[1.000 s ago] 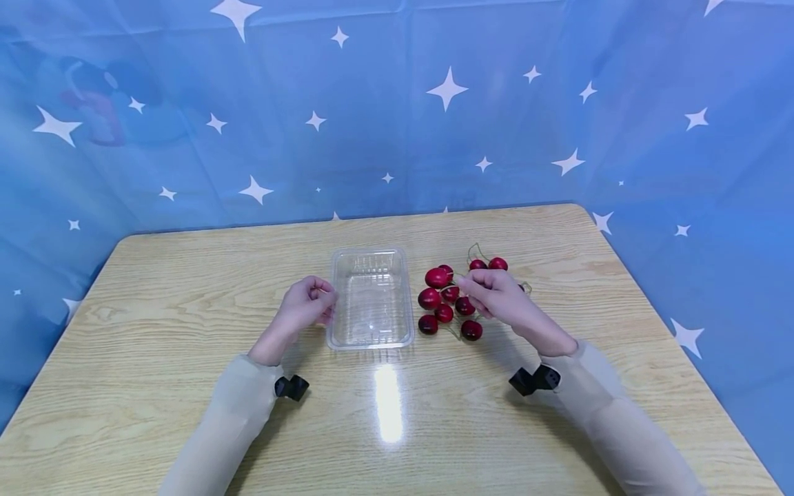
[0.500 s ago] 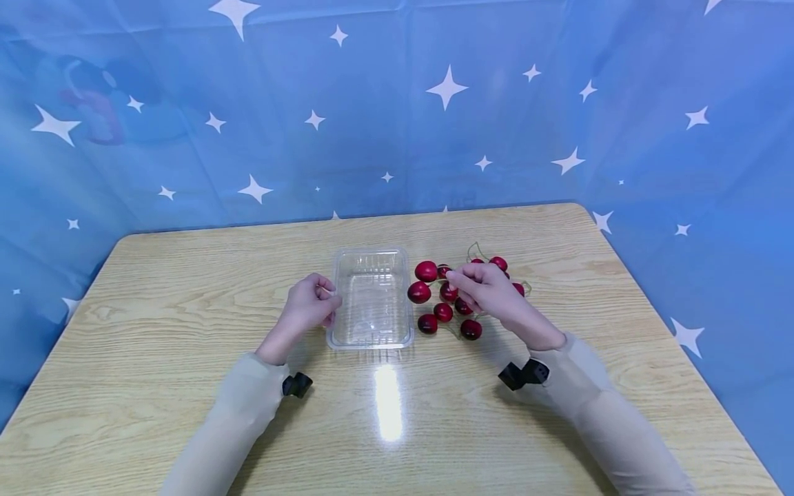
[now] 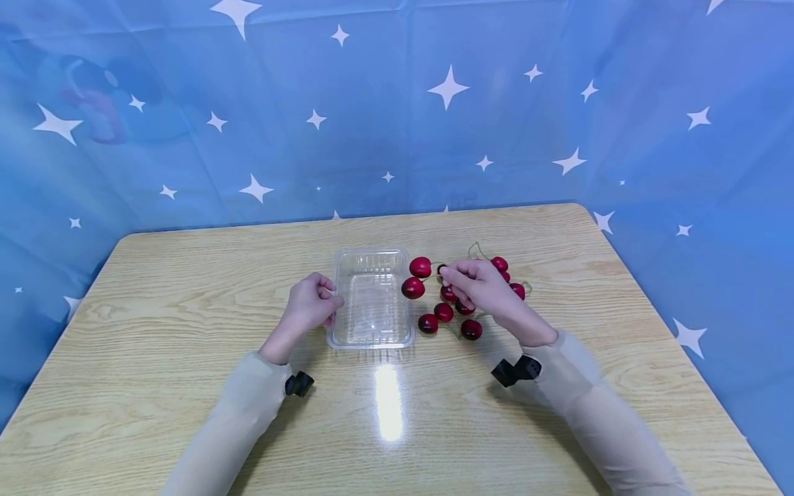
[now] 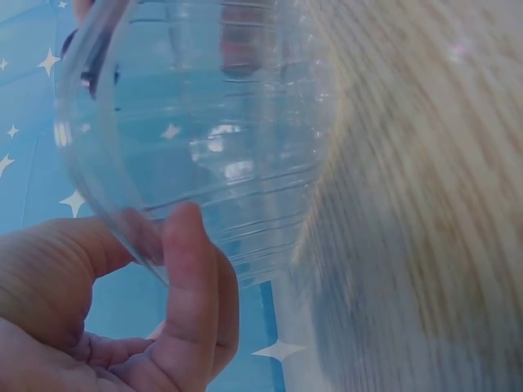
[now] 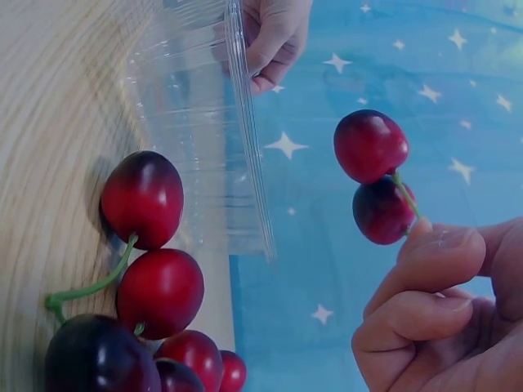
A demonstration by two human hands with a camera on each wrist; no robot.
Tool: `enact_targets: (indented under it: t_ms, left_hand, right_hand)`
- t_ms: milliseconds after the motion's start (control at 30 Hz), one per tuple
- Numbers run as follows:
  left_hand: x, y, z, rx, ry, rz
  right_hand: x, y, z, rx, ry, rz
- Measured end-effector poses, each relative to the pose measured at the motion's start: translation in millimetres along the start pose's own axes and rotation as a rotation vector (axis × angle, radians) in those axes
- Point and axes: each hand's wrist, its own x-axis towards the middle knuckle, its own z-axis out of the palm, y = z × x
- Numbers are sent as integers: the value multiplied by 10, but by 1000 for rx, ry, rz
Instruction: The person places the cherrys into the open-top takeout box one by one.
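While left grip [image 3: 308,303] pinches clear tray [image 3: 371,303], right grip [image 3: 480,286] clamped on stems [image 5: 406,196], two cherries [image 5: 371,147] just beyond it

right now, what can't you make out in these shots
Head: loose cherries partly behind the right grip; full count can't be told.
Right wrist: lower part of a dark cherry, cut off by the bottom edge; end of the held stem, covered by that grip.
Left wrist: rest of the clear tray, cut off by the top edge; a red shape, blurred through its wall.
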Motion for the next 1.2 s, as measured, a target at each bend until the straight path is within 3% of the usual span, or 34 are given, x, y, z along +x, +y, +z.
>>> enact_targets:
  t_ms: [600,833,1200]
  left_hand:
    - [0,-20,-6,-13,-8,4]
    - [12,-22,-8,2,-1,5]
    - [22,-15,-3,26,3,11]
  right_hand:
    - [227,-123,155,43,-27,16]
    - [356,-212,253,21,-21,59]
    - [563,-293,409,7,-91,54]
